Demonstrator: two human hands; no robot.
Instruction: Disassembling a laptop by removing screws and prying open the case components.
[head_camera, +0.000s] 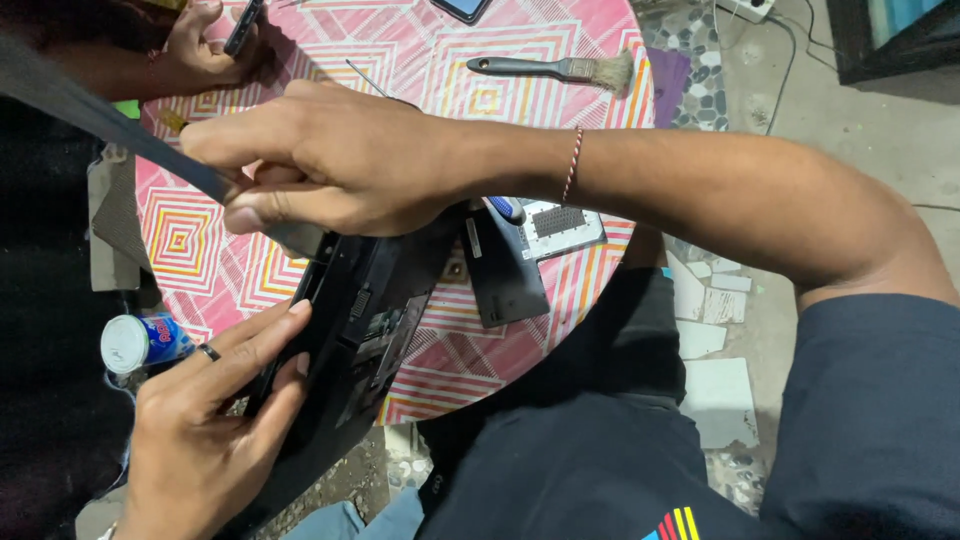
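A black laptop, underside up, lies tilted over the near edge of a round table covered with a pink patterned cloth. My left hand, with a ring on one finger, holds the laptop's left side with its fingers laid flat along it. My right hand reaches in from the right and pinches the laptop's far corner, thumb pressed on a grey part there. A blurred dark grey strap runs from the top left down to this hand; what it belongs to is unclear.
A loose black panel, a grey vented cover and a blue-handled screwdriver lie right of the laptop. A brush and a phone lie farther back. A blue and white can stands at the left. Another person's hand holds a dark phone.
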